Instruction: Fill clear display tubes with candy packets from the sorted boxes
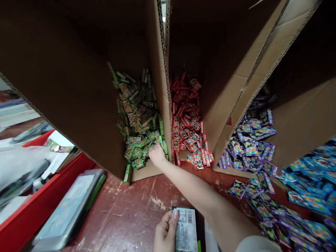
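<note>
My left hand (166,231) is closed at the bottom middle, thumb on top, on a flat printed pack (186,225) with a barcode and small print. My right hand (157,154) reaches into the left cardboard box, its fingers curled against a heap of small green packets (139,145). What its fingertips grip, if anything, is hidden among the packets. Right of that hand, past the cardboard wall, lies a heap of small red packets (187,129) in the middle box.
Purple packets (248,140) fill the right box and spill onto the red, scuffed tabletop (126,210). Blue packets (312,178) lie at far right. At left are a stack of plastic-sleeved packs (70,203) and a red-edged tray (47,196) with papers and plastic. Tall cardboard walls (162,80) divide the heaps.
</note>
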The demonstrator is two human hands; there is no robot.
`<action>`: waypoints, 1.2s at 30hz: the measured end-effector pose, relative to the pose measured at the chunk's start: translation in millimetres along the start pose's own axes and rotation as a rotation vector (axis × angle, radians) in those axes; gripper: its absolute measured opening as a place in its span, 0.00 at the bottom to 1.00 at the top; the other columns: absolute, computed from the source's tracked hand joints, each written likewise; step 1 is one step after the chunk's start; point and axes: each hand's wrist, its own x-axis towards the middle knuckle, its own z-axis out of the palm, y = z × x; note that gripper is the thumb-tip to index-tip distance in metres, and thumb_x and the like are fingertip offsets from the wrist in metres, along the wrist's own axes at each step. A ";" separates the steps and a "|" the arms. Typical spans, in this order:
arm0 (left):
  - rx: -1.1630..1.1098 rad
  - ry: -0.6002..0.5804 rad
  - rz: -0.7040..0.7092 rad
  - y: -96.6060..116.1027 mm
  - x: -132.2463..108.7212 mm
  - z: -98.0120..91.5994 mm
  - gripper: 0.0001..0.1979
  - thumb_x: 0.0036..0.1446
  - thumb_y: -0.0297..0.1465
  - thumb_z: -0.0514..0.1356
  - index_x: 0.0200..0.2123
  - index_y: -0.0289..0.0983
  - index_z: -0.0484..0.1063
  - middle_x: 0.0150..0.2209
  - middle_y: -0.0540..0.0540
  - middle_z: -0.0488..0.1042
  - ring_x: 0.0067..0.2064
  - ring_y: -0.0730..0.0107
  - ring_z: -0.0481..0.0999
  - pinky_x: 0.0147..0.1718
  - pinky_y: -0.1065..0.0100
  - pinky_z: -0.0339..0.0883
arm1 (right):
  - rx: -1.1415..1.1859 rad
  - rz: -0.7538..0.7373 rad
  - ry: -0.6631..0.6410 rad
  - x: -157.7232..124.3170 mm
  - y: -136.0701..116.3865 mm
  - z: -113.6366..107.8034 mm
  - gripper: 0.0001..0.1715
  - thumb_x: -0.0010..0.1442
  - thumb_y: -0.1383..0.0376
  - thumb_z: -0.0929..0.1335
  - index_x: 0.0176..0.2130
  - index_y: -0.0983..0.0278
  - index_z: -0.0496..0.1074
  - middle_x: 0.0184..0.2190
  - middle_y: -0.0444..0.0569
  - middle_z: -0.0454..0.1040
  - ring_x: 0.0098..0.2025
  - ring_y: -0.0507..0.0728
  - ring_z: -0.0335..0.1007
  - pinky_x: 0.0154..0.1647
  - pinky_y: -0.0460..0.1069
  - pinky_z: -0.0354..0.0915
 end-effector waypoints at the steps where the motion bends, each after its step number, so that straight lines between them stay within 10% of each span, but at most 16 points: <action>1: 0.001 0.024 0.005 1.8 -0.2 -3.2 0.20 0.46 0.48 0.62 0.30 0.36 0.73 0.21 0.49 0.75 0.25 0.66 0.74 0.27 0.69 0.65 | 0.013 -0.011 -0.009 -7.0 0.2 -8.1 0.11 0.64 0.69 0.61 0.39 0.74 0.70 0.39 0.52 0.73 0.43 0.57 0.70 0.46 0.56 0.64; 5: 0.004 0.046 0.004 12.8 -0.8 -14.2 0.20 0.46 0.48 0.63 0.30 0.35 0.73 0.22 0.50 0.75 0.26 0.67 0.73 0.26 0.70 0.65 | 0.130 0.000 -0.020 -71.3 8.8 -52.4 0.08 0.57 0.69 0.65 0.39 0.67 0.71 0.37 0.53 0.75 0.39 0.57 0.72 0.41 0.51 0.66; 11: 0.056 -0.072 0.016 15.3 1.0 -1.0 0.16 0.51 0.44 0.61 0.31 0.36 0.73 0.25 0.50 0.76 0.29 0.68 0.73 0.27 0.72 0.64 | 0.957 0.470 0.098 -177.3 38.6 -102.2 0.19 0.56 0.61 0.67 0.48 0.61 0.67 0.30 0.43 0.75 0.31 0.52 0.71 0.34 0.46 0.67; 17: 0.149 -0.198 0.033 5.3 -4.6 26.1 0.14 0.55 0.41 0.59 0.35 0.35 0.73 0.27 0.49 0.76 0.27 0.71 0.71 0.28 0.72 0.64 | 0.889 0.594 0.178 -236.4 60.7 -110.1 0.12 0.49 0.60 0.72 0.36 0.62 0.74 0.33 0.47 0.76 0.36 0.55 0.71 0.38 0.48 0.67; 27: 0.243 -0.226 0.047 0.5 -10.5 45.2 0.15 0.56 0.41 0.57 0.37 0.35 0.73 0.29 0.48 0.77 0.28 0.70 0.71 0.29 0.73 0.64 | 0.695 0.468 0.020 -262.7 66.6 -143.1 0.14 0.57 0.61 0.68 0.42 0.60 0.75 0.34 0.48 0.73 0.35 0.53 0.70 0.34 0.46 0.67; 36: 0.297 -0.116 0.154 0.7 -16.7 37.6 0.24 0.57 0.40 0.56 0.55 0.39 0.61 0.40 0.44 0.75 0.36 0.66 0.74 0.34 0.69 0.66 | 0.860 0.468 -0.019 -270.1 52.3 -121.9 0.13 0.55 0.61 0.69 0.41 0.61 0.76 0.42 0.51 0.74 0.43 0.56 0.72 0.45 0.51 0.68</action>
